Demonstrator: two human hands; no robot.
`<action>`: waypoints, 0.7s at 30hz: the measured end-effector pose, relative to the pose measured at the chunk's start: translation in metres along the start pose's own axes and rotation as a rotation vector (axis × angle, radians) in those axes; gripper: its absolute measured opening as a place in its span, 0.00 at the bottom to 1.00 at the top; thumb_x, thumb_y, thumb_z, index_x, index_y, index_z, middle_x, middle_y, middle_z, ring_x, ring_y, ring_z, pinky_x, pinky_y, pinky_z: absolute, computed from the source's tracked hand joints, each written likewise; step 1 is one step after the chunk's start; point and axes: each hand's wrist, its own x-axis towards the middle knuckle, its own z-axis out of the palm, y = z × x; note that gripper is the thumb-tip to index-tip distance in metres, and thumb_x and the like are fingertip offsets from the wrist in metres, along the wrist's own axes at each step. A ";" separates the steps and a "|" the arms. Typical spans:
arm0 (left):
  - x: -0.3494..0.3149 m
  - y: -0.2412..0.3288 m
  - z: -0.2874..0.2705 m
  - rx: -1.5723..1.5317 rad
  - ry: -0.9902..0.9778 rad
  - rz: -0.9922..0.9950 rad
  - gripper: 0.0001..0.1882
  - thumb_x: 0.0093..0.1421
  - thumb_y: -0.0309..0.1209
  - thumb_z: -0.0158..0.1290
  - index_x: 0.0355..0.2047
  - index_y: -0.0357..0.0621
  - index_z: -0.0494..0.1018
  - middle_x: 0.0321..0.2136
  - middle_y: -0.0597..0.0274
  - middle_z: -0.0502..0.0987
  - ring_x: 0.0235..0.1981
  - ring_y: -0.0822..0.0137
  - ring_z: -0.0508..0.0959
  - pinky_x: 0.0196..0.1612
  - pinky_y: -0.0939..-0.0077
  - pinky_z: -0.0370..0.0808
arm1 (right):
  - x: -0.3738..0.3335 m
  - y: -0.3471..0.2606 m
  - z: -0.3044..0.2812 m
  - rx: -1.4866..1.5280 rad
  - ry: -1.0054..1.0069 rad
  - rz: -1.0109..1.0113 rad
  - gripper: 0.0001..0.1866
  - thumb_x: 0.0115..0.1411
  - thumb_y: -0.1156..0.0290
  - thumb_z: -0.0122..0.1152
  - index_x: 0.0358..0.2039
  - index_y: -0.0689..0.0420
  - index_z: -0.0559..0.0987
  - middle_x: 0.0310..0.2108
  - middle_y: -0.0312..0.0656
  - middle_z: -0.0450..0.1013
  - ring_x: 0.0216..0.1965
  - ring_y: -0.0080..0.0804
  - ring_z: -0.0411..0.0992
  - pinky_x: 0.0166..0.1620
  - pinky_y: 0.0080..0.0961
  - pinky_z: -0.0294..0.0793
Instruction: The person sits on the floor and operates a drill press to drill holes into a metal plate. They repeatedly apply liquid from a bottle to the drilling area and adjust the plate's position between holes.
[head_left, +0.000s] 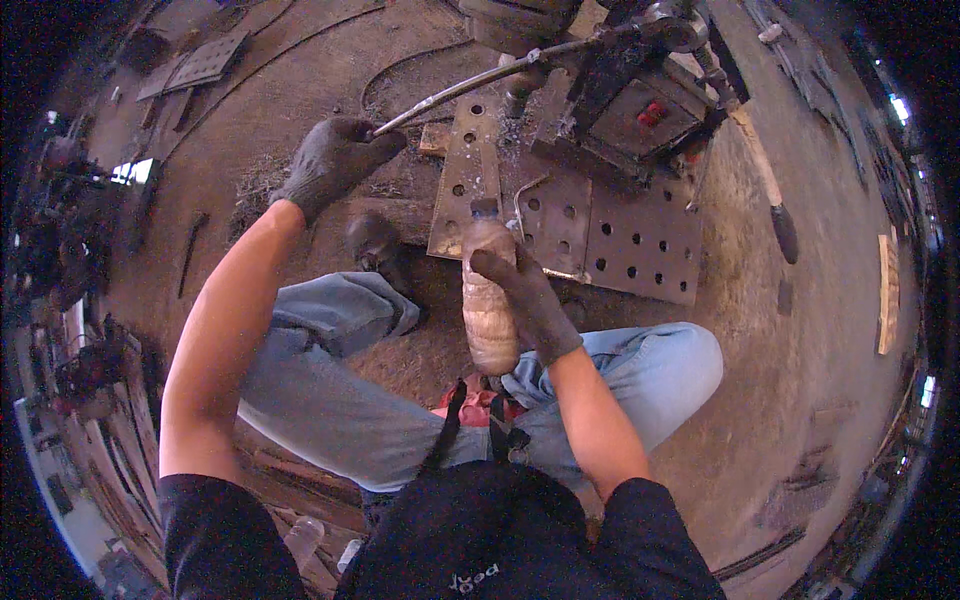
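My left hand (335,165), in a dark grey glove, is closed around the near end of a long metal lever (470,85). The lever runs up and right to a dark, greasy machine (640,115) with a red button on it. In my gloved right hand (535,305) is a plastic bottle (490,335) with brownish, cloudy sides and a dark cap. It stands nearly upright in the picture, its cap end pointing away from me, over my lap. Beyond the cap lies a metal plate (470,150) with punched holes, and a bent thin rod (520,200) rests beside it.
More perforated plates (640,240) spread out under the machine. A long tool with a wooden handle (755,160) lies to the right. Dark metal shavings (260,195) are scattered at left. My boot (375,245) is on the floor nearby, and a wooden strip (887,295) lies far right.
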 end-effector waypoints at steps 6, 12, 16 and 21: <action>0.011 0.004 -0.005 0.236 -0.026 -0.021 0.29 0.56 0.61 0.56 0.36 0.46 0.84 0.29 0.44 0.82 0.34 0.45 0.82 0.41 0.56 0.76 | -0.019 -0.032 0.017 0.013 0.034 -0.048 0.34 0.57 0.54 0.69 0.56 0.62 0.70 0.44 0.40 0.73 0.40 0.29 0.75 0.43 0.30 0.78; 0.004 0.004 0.002 0.199 -0.011 -0.014 0.29 0.56 0.62 0.53 0.35 0.48 0.84 0.31 0.46 0.82 0.36 0.45 0.82 0.42 0.55 0.77 | -0.014 -0.012 -0.021 -0.407 0.160 -0.246 0.33 0.59 0.51 0.66 0.57 0.61 0.70 0.43 0.41 0.74 0.40 0.30 0.75 0.41 0.32 0.79; 0.007 0.001 0.007 0.196 0.021 -0.053 0.29 0.55 0.62 0.54 0.34 0.48 0.84 0.31 0.46 0.82 0.36 0.46 0.82 0.41 0.57 0.77 | -0.002 0.005 -0.058 -0.410 0.060 -0.230 0.31 0.60 0.49 0.64 0.56 0.57 0.71 0.39 0.41 0.75 0.36 0.34 0.77 0.38 0.35 0.80; 0.006 0.001 0.005 0.226 -0.008 -0.055 0.28 0.55 0.61 0.55 0.35 0.48 0.84 0.30 0.47 0.82 0.34 0.47 0.82 0.40 0.58 0.77 | 0.013 0.003 -0.057 -0.095 0.244 0.105 0.32 0.59 0.44 0.64 0.54 0.53 0.72 0.35 0.39 0.75 0.32 0.33 0.77 0.34 0.33 0.80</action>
